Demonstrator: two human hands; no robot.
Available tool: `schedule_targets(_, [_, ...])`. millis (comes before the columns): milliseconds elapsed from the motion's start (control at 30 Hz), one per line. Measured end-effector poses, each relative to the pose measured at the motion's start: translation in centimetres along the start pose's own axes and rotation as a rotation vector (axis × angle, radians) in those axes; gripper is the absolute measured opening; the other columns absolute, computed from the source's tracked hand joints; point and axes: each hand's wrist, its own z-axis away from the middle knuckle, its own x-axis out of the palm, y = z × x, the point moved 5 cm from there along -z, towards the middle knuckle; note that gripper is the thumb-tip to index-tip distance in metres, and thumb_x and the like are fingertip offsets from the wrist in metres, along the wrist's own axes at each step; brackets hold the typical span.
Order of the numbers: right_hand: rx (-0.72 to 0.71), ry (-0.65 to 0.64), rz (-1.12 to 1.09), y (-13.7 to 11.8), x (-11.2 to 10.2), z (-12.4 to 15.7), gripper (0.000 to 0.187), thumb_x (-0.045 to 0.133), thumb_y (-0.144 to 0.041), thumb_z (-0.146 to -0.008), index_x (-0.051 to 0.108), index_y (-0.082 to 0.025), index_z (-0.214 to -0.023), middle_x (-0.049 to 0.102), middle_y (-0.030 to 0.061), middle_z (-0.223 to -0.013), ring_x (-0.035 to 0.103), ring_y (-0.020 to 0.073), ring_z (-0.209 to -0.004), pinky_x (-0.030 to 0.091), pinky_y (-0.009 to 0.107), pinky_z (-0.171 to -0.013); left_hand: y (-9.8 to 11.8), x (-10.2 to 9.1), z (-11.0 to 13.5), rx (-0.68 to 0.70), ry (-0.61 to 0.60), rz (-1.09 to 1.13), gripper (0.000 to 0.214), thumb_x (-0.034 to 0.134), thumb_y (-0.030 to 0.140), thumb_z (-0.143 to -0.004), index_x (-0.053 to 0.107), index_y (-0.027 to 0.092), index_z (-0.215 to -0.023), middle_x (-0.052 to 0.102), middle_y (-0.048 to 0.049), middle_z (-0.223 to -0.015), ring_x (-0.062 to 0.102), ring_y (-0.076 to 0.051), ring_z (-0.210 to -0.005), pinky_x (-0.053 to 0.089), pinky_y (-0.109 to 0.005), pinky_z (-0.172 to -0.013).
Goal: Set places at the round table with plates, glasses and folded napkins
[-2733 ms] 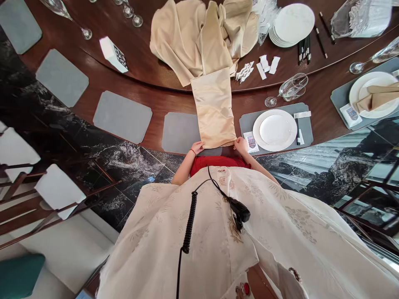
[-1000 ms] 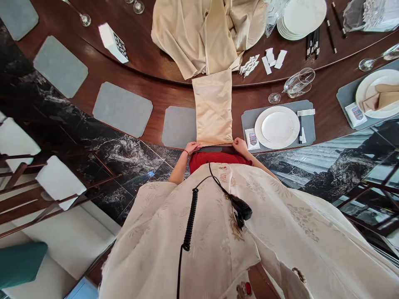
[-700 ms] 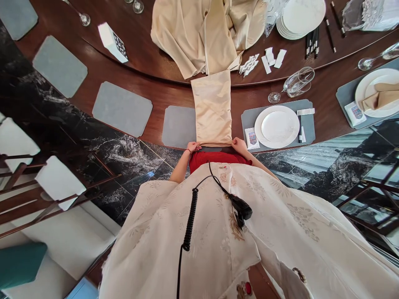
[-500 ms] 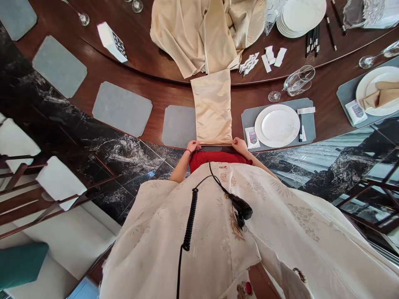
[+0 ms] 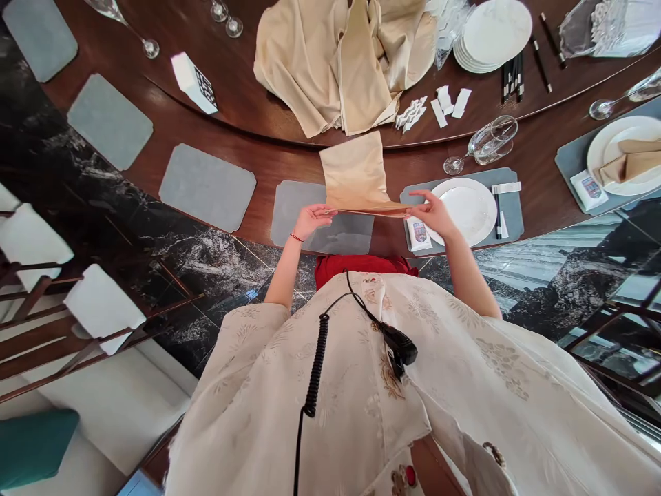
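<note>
At the left of the frame we see grey mats (image 5: 206,187) set along the table (image 5: 261,155). Just left of centre, our left hand (image 5: 314,219) has its thumb and fingers closed on the near left corner of the cloth (image 5: 356,169), over the centre mat (image 5: 294,200). The cloth is in the middle of the frame, its near edge stretched between our hands, which are well apart; above it, at upper centre, lies a heap of similar fabric (image 5: 299,69). Right of centre, our right hand (image 5: 432,212) grips the near right corner, its forefinger held out loosely; we cannot tell which fingertips press. That hand is partly in front of a white plate (image 5: 472,207), near a packet (image 5: 419,234), with chopsticks (image 5: 498,213) farther right.
</note>
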Motion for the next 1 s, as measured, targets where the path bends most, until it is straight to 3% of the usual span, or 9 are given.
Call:
schedule_targets(67, [-0.080, -0.005, 0.029, -5.9, -2.4, -0.2, 0.041, 0.074, -0.050, -0.090, 0.066, -0.020, -0.117, 0.079, 0.0082, -0.102, 0.079, 0.0238, -0.086, 0.063, 0.044, -0.078, 4.7, 0.0, -0.3, 0.168, 0.048, -0.134, 0.017, 0.079, 0.025, -0.090, 0.076, 0.009, -0.096, 0.071, -0.0036, -0.084, 0.078, -0.025, -0.103, 0.059, -0.027, -0.082])
schedule_targets(167, [-0.226, -0.069, 0.081, -15.4, -5.1, 0.7, 0.034, 0.077, -0.045, -0.091, 0.064, -0.021, -0.111, 0.075, 0.0010, -0.077, 0.074, 0.0157, -0.067, 0.060, 0.036, -0.070, 13.8, 0.9, 0.8, 0.513, 0.181, -0.369, 0.030, 0.066, 0.037, -0.100, 0.078, 0.011, -0.092, 0.065, -0.0019, -0.081, 0.077, -0.020, -0.095, 0.057, -0.024, -0.075])
schedule_targets(267, [-0.447, -0.029, 0.165, -23.8, -7.3, 2.6, 0.033, 0.084, -0.036, -0.087, 0.059, -0.024, -0.106, 0.059, -0.0084, -0.063, 0.058, 0.0078, -0.054, 0.057, 0.032, -0.066, 22.8, 3.7, 4.3, 0.944, 0.109, -0.607, 0.024, 0.085, 0.045, -0.087, 0.079, 0.022, -0.091, 0.073, -0.0023, -0.092, 0.074, -0.019, -0.092, 0.061, -0.030, -0.076])
schedule_targets(333, [-0.580, 0.052, 0.370, -28.0, -8.2, 3.9, 0.025, 0.080, -0.031, -0.088, 0.057, -0.025, -0.095, 0.054, -0.0067, -0.068, 0.054, 0.0083, -0.060, 0.058, 0.036, -0.074, 27.0, 5.2, 7.0, 1.202, 0.056, -0.670, 0.021, 0.081, 0.049, -0.090, 0.079, 0.030, -0.096, 0.075, -0.0011, -0.094, 0.074, -0.019, -0.089, 0.062, -0.033, -0.078])
schedule_targets(400, [-0.713, 0.057, 0.586, -31.0, -8.3, 4.8, 0.025, 0.074, -0.033, -0.092, 0.051, -0.026, -0.082, 0.053, -0.0017, -0.078, 0.056, 0.0122, -0.070, 0.058, 0.040, -0.083, 29.4, 5.9, 9.1, 1.344, 0.051, -0.685, 0.020, 0.077, 0.049, -0.093, 0.077, 0.035, -0.106, 0.076, 0.0015, -0.094, 0.075, -0.017, -0.084, 0.062, -0.033, -0.076])
schedule_targets(500, [-0.867, -0.156, 0.695, -33.1, -7.5, 5.1, 0.034, 0.064, -0.045, -0.098, 0.049, -0.027, -0.074, 0.056, 0.0026, -0.081, 0.056, 0.0161, -0.072, 0.060, 0.040, -0.081, 30.7, 6.6, 10.8, 1.480, 0.033, -0.755, 0.016, 0.076, 0.042, -0.096, 0.072, 0.035, -0.110, 0.077, 0.0042, -0.098, 0.077, -0.015, -0.084, 0.062, -0.028, -0.074])
schedule_targets(633, [-0.894, -0.312, 0.694, -33.3, -6.8, 4.7, 0.033, 0.056, -0.061, -0.102, 0.071, -0.035, -0.088, 0.068, 0.0033, -0.087, 0.062, 0.0175, -0.069, 0.062, 0.040, -0.071, 30.7, 7.2, 11.9, 1.607, -0.026, -0.841, 0.010, 0.066, 0.033, -0.103, 0.073, 0.032, -0.110, 0.077, 0.0032, -0.103, 0.077, -0.013, -0.089, 0.062, -0.026, -0.078])
schedule_targets(900, [-0.929, -0.276, 0.701, -32.3, -6.6, 5.3, 0.034, 0.055, -0.058, -0.103, 0.078, -0.035, -0.094, 0.077, 0.0022, -0.092, 0.069, 0.0189, -0.069, 0.066, 0.044, -0.071, 29.7, 6.1, 11.8, 1.445, 0.034, -0.823, 0.023, 0.072, 0.049, -0.097, 0.073, 0.027, -0.093, 0.075, 0.0024, -0.080, 0.074, -0.014, -0.073, 0.060, -0.027, -0.067])
schedule_targets(1000, [-0.922, -0.302, 0.630, -32.2, -6.1, 5.2, 0.037, 0.068, -0.067, -0.094, 0.081, -0.033, -0.094, 0.078, 0.0021, -0.095, 0.073, 0.0225, -0.078, 0.067, 0.047, -0.074, 29.5, 5.0, 11.5, 1.345, 0.116, -0.773, 0.028, 0.077, 0.054, -0.092, 0.072, 0.027, -0.085, 0.073, 0.0017, -0.075, 0.073, -0.014, -0.068, 0.058, -0.026, -0.064])
